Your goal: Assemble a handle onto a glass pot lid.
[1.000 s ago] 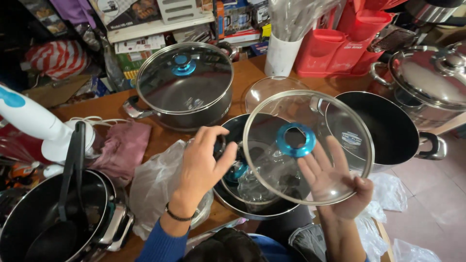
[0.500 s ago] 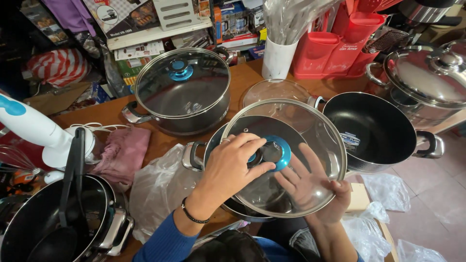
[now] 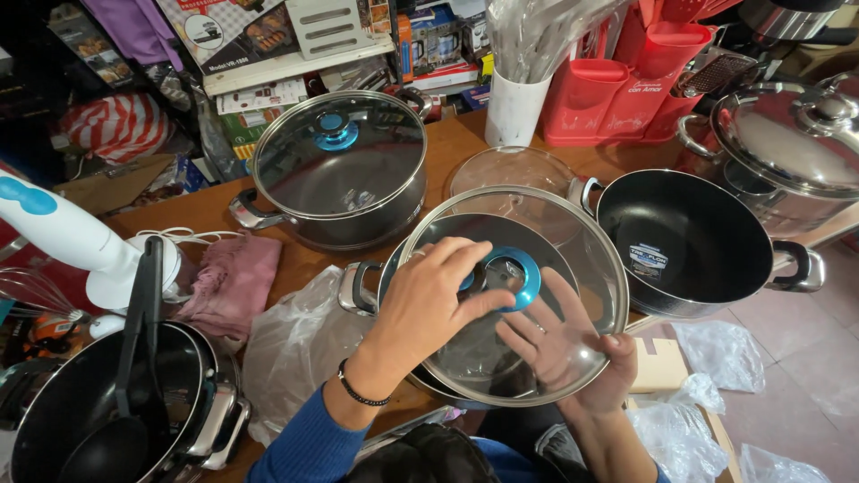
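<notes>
My left hand [image 3: 428,309] fingers pinch the blue knob [image 3: 508,275]; right hand [image 3: 573,353] fingers spread flat under the lid [image 3: 514,295]. Best to keep it level, rim centred above the pot [image 3: 394,282].

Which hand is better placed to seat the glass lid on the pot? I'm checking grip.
Left. The left hand grips the blue knob from above; the right hand lies under the glass lid, blocking seating.

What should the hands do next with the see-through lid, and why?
Probably lower the glass lid flat onto the dark pot beneath it. The lid sits tilted over that pot, the left hand grips its blue knob, and the right hand props it up from underneath, so it looks almost lined up with the pot already.
</notes>
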